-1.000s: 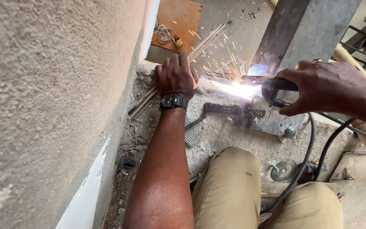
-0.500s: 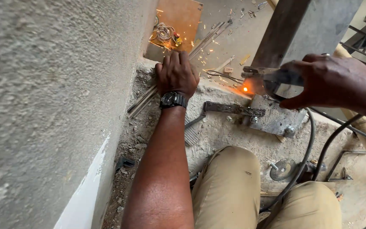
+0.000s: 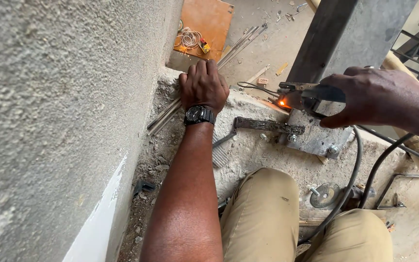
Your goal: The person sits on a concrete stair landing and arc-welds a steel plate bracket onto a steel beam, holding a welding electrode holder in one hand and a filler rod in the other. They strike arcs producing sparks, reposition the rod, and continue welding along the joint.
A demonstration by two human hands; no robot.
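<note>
The welding holder [image 3: 306, 97] sits in your right hand [image 3: 369, 97]; your fingers are curled tight around its handle, so this hand is closed on it; the holder is up in the air, just in front of the big grey steel post [image 3: 350, 34]; at its tip a small orange glow [image 3: 282, 102] shines, right beside the bottom of the post and just above the concrete ledge [image 3: 248, 150]; a thick black cable [image 3: 352, 179] runs down from under your right hand and passes between your knees.

Your left hand [image 3: 203, 86] lies flat on the ledge with the fingers spread a little; it holds nothing; it presses down on the top of some thin metal rods [image 3: 163, 116] that lie next to the rough grey wall [image 3: 59, 111]; a black watch [image 3: 199, 115] is on that wrist.

Between your two hands a flat rusty metal bar [image 3: 267, 126] lies on the ledge; it touches a grey steel plate [image 3: 316, 138] at the foot of the post; a bolt [image 3: 333, 150] stands at the corner of the plate; a round grinding disc [image 3: 326, 194] lies lower down, near your right knee; your tan trousers [image 3: 263, 213] fill the bottom of the view.

Far below the ledge you can see an orange board [image 3: 209, 22] on the floor; a coil of wire [image 3: 189, 39] lies on it; more long rods [image 3: 241, 43] lie beside the board.
</note>
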